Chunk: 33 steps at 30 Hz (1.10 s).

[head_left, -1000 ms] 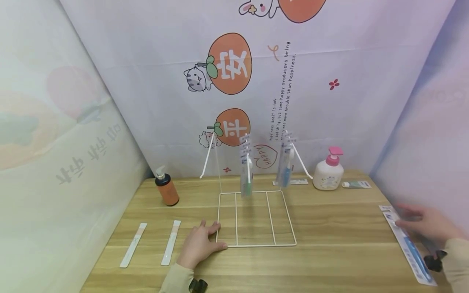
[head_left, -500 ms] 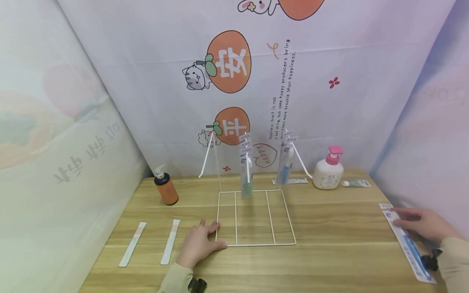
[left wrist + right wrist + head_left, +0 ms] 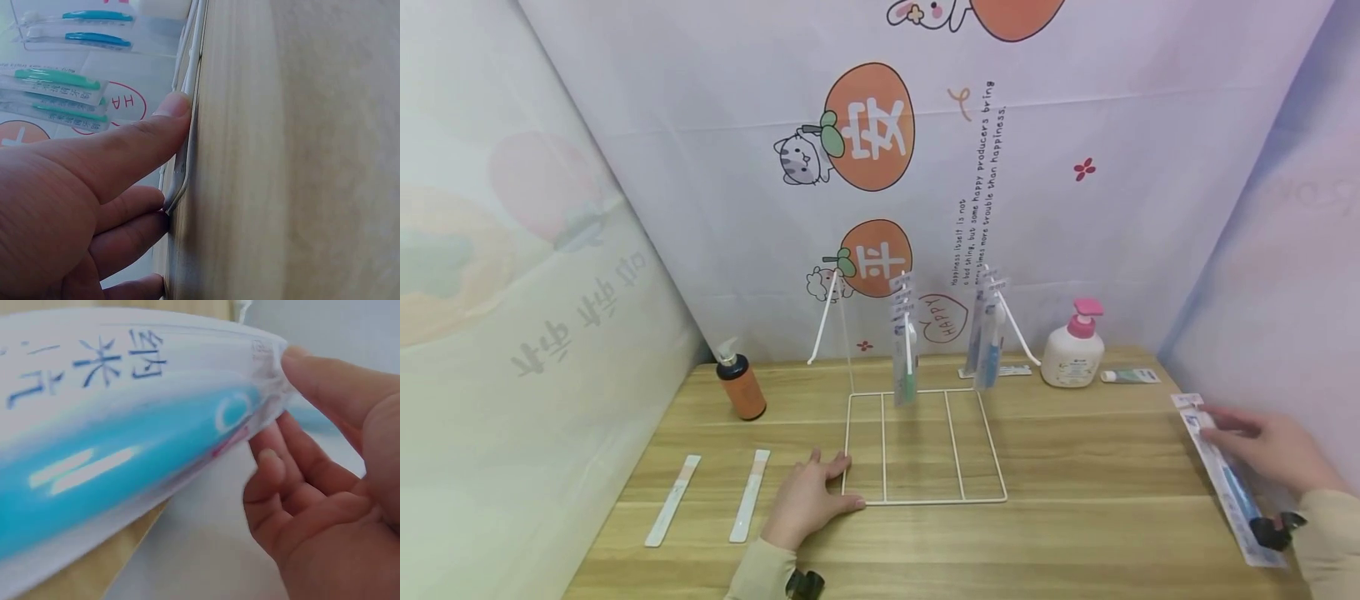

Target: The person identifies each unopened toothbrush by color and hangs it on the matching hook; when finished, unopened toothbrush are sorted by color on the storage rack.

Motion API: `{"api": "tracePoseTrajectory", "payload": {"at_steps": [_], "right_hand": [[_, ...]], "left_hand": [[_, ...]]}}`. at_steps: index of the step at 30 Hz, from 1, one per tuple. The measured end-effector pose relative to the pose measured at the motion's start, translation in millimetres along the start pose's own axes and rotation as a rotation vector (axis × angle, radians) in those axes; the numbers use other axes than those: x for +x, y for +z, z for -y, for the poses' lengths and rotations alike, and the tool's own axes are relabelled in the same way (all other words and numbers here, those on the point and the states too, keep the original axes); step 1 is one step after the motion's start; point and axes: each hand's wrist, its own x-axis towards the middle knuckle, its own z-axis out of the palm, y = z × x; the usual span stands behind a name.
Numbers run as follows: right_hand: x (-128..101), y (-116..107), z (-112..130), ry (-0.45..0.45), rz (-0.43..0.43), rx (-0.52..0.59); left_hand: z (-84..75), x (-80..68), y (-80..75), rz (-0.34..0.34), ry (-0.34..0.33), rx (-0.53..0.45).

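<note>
My left hand [image 3: 805, 500] holds the front-left corner of a white wire rack [image 3: 925, 503], thumb on the front wire and fingers at the left side. In the left wrist view the thumb presses along the rack's wire. At the far right, my right hand [image 3: 1273, 450] pinches the edge of a packaged blue toothbrush [image 3: 1238, 492] near its upper end. The right wrist view shows the clear wrapper [image 3: 273, 378] between thumb and fingers. Packaged green toothbrushes [image 3: 906, 358] hang on the rack's middle hook, packaged blue toothbrushes [image 3: 990, 354] on its right hook.
The rack's left hook [image 3: 822, 325] bears nothing. Two slim white packets [image 3: 673, 500] lie left of my left hand. An orange-and-black pump bottle [image 3: 744, 390] stands back left. Behind the rack's right are a pink-topped pump bottle [image 3: 1071, 358], a tube [image 3: 1131, 377] and another slim packet [image 3: 1018, 371].
My right hand has settled on the packaged blue toothbrush and raised its upper end, shifting it slightly away from me. The hanging blue packs have swung apart a little. My left hand stays put.
</note>
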Motion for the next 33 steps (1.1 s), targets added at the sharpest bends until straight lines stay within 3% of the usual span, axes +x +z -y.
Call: {"api": "tracePoseTrajectory", "payload": {"at_steps": [8,20,27,33], "right_hand": [[-12,-9,85,-0.016,-0.155,0.067],[-36,-13,206,-0.336,-0.422,0.298],[-51,-11,251,-0.535,-0.469,0.375],[-64,-9,287,-0.685,-0.472,0.540]], "left_hand": [[-2.4,-1.8,-1.8,-0.001,0.013,0.004],[-0.4,-0.3,-0.1,-0.008,0.029,-0.015],[-1.5,-1.6,-0.2,0.003,0.031,-0.007],[-2.6,-2.7,-1.0,0.015,0.022,0.000]]}}
